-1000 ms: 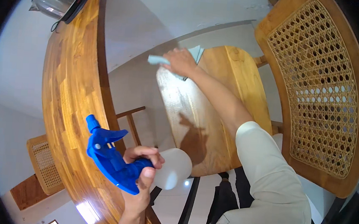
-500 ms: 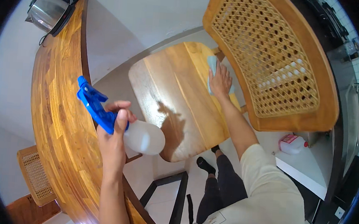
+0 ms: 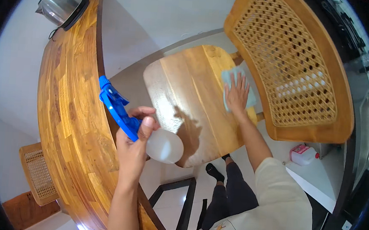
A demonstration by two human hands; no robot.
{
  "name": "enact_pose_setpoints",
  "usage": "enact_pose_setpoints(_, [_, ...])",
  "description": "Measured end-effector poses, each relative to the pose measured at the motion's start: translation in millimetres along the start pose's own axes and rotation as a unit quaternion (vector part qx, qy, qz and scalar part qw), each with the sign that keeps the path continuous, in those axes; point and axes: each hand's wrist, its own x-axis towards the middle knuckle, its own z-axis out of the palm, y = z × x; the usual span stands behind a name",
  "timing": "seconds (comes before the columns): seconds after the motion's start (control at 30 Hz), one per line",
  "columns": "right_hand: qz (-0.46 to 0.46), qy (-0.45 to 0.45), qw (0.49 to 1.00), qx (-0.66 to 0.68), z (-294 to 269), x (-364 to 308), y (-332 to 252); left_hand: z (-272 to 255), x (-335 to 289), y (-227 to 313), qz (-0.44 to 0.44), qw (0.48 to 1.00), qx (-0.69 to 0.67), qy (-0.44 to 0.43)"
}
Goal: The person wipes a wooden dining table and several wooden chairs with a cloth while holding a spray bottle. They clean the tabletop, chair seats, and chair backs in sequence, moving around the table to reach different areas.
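Note:
My left hand [image 3: 132, 152] is wrapped round the neck of a spray bottle [image 3: 165, 146] with a blue trigger head [image 3: 118, 110] and a cloudy white body. The bottle is tilted nearly on its side, in front of the wooden chair seat [image 3: 186, 85], which bears its shadow. My right hand [image 3: 238, 95] lies flat with fingers spread on a pale blue-green cloth [image 3: 229, 82]. That cloth covers the seat's edge beside the woven cane backrest [image 3: 288, 62], and part of it is hidden under the hand.
A long wooden counter [image 3: 71, 107] curves along the left, bearing a steel kettle [image 3: 60, 4] at its far end. Another cane chair [image 3: 40, 173] stands beyond it. A pink-labelled jug [image 3: 303, 155] rests on a white shelf at right. Black metal legs [image 3: 185, 209] stand near my feet.
My right hand has slid slightly nearer along the seat's edge, and the cloth shows more spread out beneath it. The spray bottle stays in my left hand. The whole view has shifted a little.

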Motion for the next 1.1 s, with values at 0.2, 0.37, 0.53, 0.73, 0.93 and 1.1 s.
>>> enact_pose_setpoints(0.2, [0.101,0.009,0.994,0.037,38,125,-48,-2,3,0,-0.040,0.998,-0.039,-0.003])
enact_pose_setpoints(0.37, [-0.071,-0.076,0.991,0.087,55,165,-110,-4,9,1,-0.044,0.996,-0.069,-0.022])
enact_pose_setpoints(0.53, [-0.204,-0.082,0.966,0.133,68,131,-203,-5,12,0,-0.040,0.997,-0.059,-0.011])
enact_pose_setpoints(0.73, [-0.391,-0.022,0.910,0.137,59,63,-232,-6,11,-1,-0.029,0.997,-0.063,0.025])
enact_pose_setpoints(0.93, [-0.540,-0.166,0.815,0.130,-2,-39,-164,-6,5,0,-0.048,0.998,-0.012,0.039])
enact_pose_setpoints(1.1, [-0.223,-0.061,0.973,0.003,-2,0,-44,1,10,-6,0.060,0.998,0.006,0.036])
